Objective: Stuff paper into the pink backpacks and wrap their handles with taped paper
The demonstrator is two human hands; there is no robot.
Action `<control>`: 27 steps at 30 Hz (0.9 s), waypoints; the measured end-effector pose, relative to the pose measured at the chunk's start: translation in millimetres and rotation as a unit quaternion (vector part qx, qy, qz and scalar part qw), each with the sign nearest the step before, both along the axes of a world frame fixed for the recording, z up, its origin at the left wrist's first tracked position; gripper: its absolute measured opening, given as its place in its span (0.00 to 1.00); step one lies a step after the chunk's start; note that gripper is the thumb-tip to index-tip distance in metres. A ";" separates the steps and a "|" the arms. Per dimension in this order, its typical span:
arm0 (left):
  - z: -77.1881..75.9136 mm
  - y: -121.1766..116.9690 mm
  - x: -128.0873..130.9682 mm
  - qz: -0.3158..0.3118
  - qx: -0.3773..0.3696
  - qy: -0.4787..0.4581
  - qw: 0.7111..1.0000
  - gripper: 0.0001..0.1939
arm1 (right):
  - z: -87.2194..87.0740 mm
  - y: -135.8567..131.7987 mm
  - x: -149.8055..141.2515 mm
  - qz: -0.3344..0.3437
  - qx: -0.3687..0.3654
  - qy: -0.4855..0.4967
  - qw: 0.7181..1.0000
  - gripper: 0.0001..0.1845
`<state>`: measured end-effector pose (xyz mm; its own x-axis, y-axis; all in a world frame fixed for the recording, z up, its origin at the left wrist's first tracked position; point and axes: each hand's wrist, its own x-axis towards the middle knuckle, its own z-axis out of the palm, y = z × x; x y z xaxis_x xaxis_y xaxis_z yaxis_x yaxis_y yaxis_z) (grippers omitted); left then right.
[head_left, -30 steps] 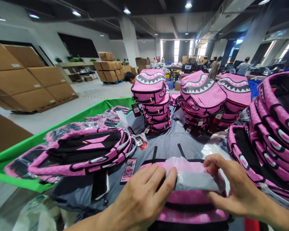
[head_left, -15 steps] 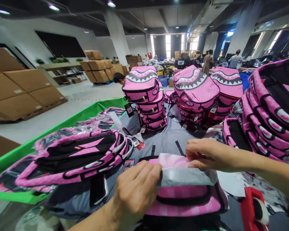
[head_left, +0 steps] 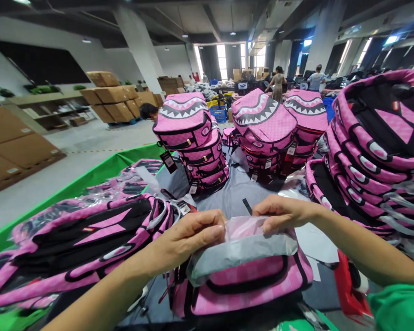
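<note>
"At the grey-covered table (head_left: pixel 229 200), what are you doing with your hands?"

"I'm pinching the top edge of a plastic wrapper (head_left: pixel 243 228) with my left hand (head_left: pixel 189 236) and my right hand (head_left: pixel 283 214). Both sets of fingers are pressed together on the film, with a short stretch of it showing between them."

"Where's the bag you're working on?"

"A pink backpack (head_left: pixel 241 287) is lying flat on the grey cover, right below my hands. Its black-trimmed pocket is facing up, and the wrapper's grey band (head_left: pixel 241 253) is draping across its upper part (the top end is hidden under the film)."

"What's around you?"

"Stacks of pink shark-mouth backpacks (head_left: pixel 182 124) are standing straight ahead, with black hang tags (head_left: pixel 169 162) dangling from them. On my right, a taller stack of backpacks (head_left: pixel 376 138) is leaning close to my forearm, and a red tape dispenser (head_left: pixel 347 289) is sitting just below that arm. On my left, plastic-covered backpacks (head_left: pixel 72 239) are lying in a green-rimmed bin (head_left: pixel 89 170). Far off, two people (head_left: pixel 296 80) are standing among the workbenches."
</note>
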<state>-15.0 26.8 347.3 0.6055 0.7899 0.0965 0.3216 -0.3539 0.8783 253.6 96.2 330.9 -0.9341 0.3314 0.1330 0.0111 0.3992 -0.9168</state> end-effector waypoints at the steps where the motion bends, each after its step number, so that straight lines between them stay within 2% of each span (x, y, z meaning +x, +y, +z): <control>1: -3.4 -1.1 0.1 0.032 0.019 0.009 0.999 0.16 | 0.6 2.7 1.8 0.010 0.011 0.005 1.000 0.23; 3: -9.3 -4.3 0.0 0.057 0.050 0.029 0.997 0.13 | -1.4 4.9 3.2 0.008 0.028 0.049 0.998 0.24; 5: -11.5 -7.9 0.9 0.040 0.087 0.051 0.994 0.12 | -7.2 2.9 0.5 0.007 0.009 0.083 0.996 0.25; 7: -9.7 -11.2 3.4 0.013 0.134 0.061 0.989 0.16 | -14.2 -0.8 -4.9 0.009 -0.027 0.091 0.995 0.26; 12: -4.2 -10.3 7.6 0.001 0.226 0.016 0.974 0.11 | -23.6 -5.6 -17.0 -0.028 -0.051 0.130 0.990 0.27; 15: -8.1 0.0 4.1 -0.041 0.265 -0.008 0.963 0.13 | -24.3 -5.2 -18.5 -0.035 -0.044 0.162 0.985 0.27; 17: -12.5 7.2 1.0 -0.064 0.280 -0.023 0.958 0.13 | -24.5 -5.2 -17.7 -0.057 -0.031 0.173 0.983 0.28; 22: -18.8 12.5 0.9 -0.025 0.240 -0.014 0.970 0.16 | -21.6 -11.0 -13.2 -0.093 -0.050 0.149 0.983 0.30; 25: -13.3 11.0 6.9 -0.047 0.231 -0.014 0.972 0.23 | -18.5 -17.0 -7.5 -0.079 -0.080 0.123 0.986 0.30; 27: -6.5 10.1 8.0 -0.050 0.276 -0.011 0.960 0.22 | -17.9 -19.7 -1.9 -0.083 -0.092 0.106 0.987 0.31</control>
